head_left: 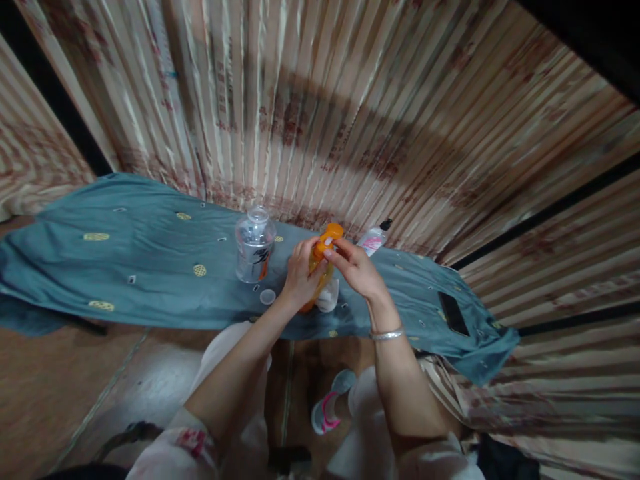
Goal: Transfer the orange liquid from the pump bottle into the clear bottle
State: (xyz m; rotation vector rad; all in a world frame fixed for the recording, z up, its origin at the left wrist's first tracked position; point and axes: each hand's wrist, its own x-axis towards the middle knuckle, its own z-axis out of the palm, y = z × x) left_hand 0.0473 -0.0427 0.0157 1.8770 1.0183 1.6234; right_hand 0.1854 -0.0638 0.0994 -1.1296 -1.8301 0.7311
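An orange plastic bottle leans slightly to the right over the cloth-covered surface, its orange cap at the top. My left hand is wrapped around the bottle's upper part. The fingers of my right hand are closed at the bottle's neck, just under the cap. Beside the bottle's lower part is a small whitish container, partly hidden. To the left stands a large clear plastic bottle with an open mouth. Near its base lies a round translucent lid.
A clear bottle with a black top is behind my right hand. A dark phone lies toward the right end of the green patterned cloth. Behind the surface hangs a pleated curtain, with dark poles at the sides.
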